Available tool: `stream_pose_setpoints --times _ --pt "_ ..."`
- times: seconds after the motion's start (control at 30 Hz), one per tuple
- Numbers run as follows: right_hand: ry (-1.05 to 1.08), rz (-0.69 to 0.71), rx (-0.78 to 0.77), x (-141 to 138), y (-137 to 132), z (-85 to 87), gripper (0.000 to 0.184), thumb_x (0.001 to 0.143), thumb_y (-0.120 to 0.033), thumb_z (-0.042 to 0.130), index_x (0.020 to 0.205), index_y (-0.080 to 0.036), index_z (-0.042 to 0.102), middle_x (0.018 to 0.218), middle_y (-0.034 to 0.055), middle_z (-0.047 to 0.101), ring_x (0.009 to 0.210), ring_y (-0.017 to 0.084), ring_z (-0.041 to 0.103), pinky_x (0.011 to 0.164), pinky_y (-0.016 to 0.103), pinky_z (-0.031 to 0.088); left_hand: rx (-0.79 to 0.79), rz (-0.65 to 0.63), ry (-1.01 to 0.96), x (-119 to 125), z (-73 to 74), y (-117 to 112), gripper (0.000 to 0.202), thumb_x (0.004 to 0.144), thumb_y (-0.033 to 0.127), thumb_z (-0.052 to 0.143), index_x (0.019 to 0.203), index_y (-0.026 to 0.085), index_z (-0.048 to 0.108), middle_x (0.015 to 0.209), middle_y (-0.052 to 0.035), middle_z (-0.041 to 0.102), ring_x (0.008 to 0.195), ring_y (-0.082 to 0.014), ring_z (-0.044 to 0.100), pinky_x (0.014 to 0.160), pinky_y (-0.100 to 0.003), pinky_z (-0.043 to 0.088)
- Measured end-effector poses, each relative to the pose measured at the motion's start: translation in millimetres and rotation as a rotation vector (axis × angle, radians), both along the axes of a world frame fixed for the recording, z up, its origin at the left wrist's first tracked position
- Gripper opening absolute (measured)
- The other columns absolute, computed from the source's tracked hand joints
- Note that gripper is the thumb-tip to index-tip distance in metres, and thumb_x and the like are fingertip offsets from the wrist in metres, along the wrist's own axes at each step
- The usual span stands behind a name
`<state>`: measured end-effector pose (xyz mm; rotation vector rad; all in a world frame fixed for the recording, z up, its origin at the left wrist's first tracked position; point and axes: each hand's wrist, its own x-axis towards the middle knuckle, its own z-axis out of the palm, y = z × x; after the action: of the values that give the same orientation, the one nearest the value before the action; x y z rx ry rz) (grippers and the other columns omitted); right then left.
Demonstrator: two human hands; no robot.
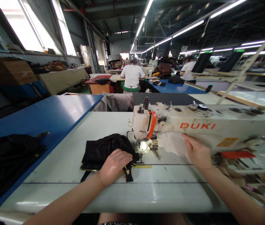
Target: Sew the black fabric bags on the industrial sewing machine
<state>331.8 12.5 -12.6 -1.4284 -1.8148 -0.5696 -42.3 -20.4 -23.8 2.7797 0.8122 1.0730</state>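
My left hand [114,165] rests on a folded black fabric piece [104,150] with a zipper, its fingers curled over the fabric's right edge near the needle. My right hand [196,150] lies under the arm of the white DUKI sewing machine [200,125], fingers closed against a thin white sheet [173,142] behind the presser foot [154,149]. The needle area is lit by a small lamp [143,146].
A blue table [52,115] at the left carries a heap of black fabric [3,162]. Scissors and small tools lie at the far right [263,184]. Other workers sit at benches in the background [132,78]. A grey cloth bin [118,101] stands behind my table.
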Motion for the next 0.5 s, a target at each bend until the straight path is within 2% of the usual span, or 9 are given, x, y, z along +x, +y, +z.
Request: stream_pose_setpoints --times 0.13,0.27,0.4,0.5 --pt "-0.092 0.197 -0.052 -39 -28 10.0 0.021 0.09 -0.02 0.048 0.099 -0.019 0.067 0.099 0.0075 0.069 0.094 0.022 0.062 0.089 0.036 0.047 0.007 0.015 -0.028 0 3.3 -1 0.032 0.082 -0.002 0.04 0.101 0.015 0.058 0.101 -0.0089 0.068 0.095 -0.0188 0.062 0.081 -0.035 0.047" --pt "-0.151 0.384 -0.169 -102 -49 7.0 0.019 0.089 -0.015 0.05 0.094 -0.021 0.067 0.096 0.0052 0.069 0.093 0.021 0.059 0.087 0.037 0.048 -0.013 0.075 -0.12 -4 5.4 -3 0.028 0.082 0.001 0.044 0.101 0.016 0.057 0.102 -0.0092 0.067 0.094 -0.0193 0.061 0.081 -0.035 0.046" --pt "-0.217 0.423 -0.338 -156 -44 -2.0 0.012 0.085 -0.013 0.056 0.084 -0.019 0.067 0.086 0.0061 0.066 0.087 0.022 0.058 0.081 0.038 0.049 -0.008 0.119 -0.19 -9 6.0 -6 0.023 0.082 0.005 0.049 0.101 0.017 0.055 0.103 -0.0099 0.066 0.096 -0.0209 0.06 0.081 -0.036 0.046" --pt "-0.235 0.439 -0.448 -178 -38 -4.0 0.014 0.081 -0.008 0.059 0.088 -0.017 0.067 0.088 0.0074 0.066 0.088 0.022 0.058 0.08 0.037 0.051 -0.005 0.145 -0.205 -11 7.8 -7 0.023 0.083 0.005 0.048 0.1 0.017 0.055 0.103 -0.0097 0.065 0.098 -0.021 0.06 0.082 -0.037 0.045"
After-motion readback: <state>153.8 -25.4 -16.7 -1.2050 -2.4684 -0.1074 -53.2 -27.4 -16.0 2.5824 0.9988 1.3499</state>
